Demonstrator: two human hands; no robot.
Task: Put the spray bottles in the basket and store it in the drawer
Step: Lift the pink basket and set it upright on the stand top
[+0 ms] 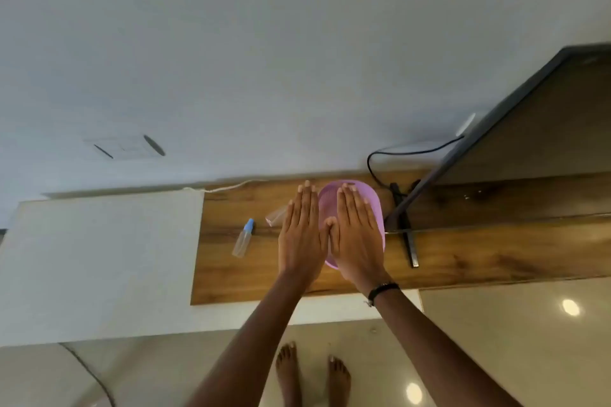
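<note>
A pale wall (264, 43) fills the upper view above a wood-grain countertop (463, 251), with glossy floor tiles (496, 340) and the person's bare feet (312, 370) below. Both hands hover flat, palms down, fingers straight and held together, gripping nothing. The left hand (301, 235) and right hand (357, 235) lie side by side, thumbs nearly touching. A lilac plastic basket (375, 205) sits on the counter under the right hand, its rim showing past the fingertips and to that hand's right. One clear spray bottle with a blue cap (244, 238) lies on the counter to the left of the left hand, well apart from the basket. A second clear bottle (275, 216) lies just beside the left hand's outer edge, partly hidden. To the right of the right hand stands a television (529, 142) on a black foot, a black cable (390, 155) looping beyond it.
</note>
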